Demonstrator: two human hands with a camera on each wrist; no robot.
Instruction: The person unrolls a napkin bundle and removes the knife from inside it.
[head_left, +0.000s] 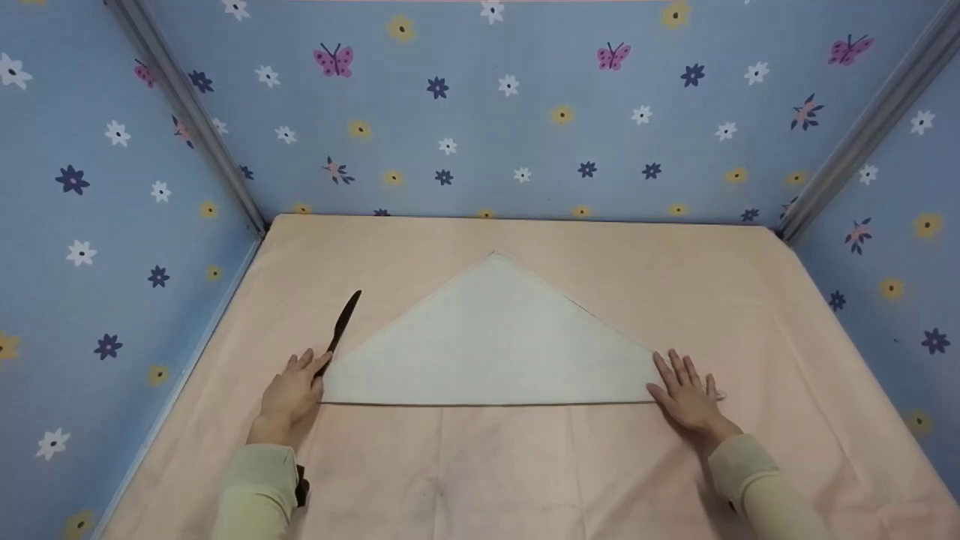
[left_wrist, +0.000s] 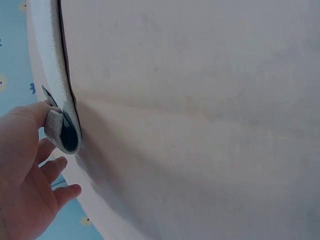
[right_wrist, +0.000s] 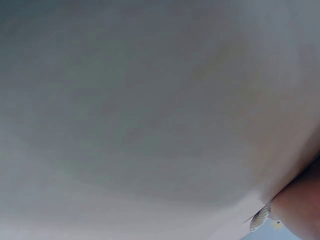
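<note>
A pale cloth [head_left: 487,337], folded into a triangle, lies with its long edge towards me. My left hand [head_left: 291,394] is at its left end. In the left wrist view, the thumb and fingers pinch the cloth's curled end [left_wrist: 53,122], which is dark inside. From this hand a narrow, dark, pointed strip [head_left: 346,315], like a knife blade in outline, slants up and right; I cannot tell whether it belongs to the cloth. My right hand [head_left: 688,394] rests palm down with spread fingers on the cloth's right end. A small tip of pale cloth [head_left: 721,394] shows beyond it.
A peach-coloured cover [head_left: 510,472] with creases spreads over the table. Blue panels [head_left: 517,142] printed with flowers and butterflies stand behind and at both sides. Grey posts [head_left: 195,112] rise at the two back corners.
</note>
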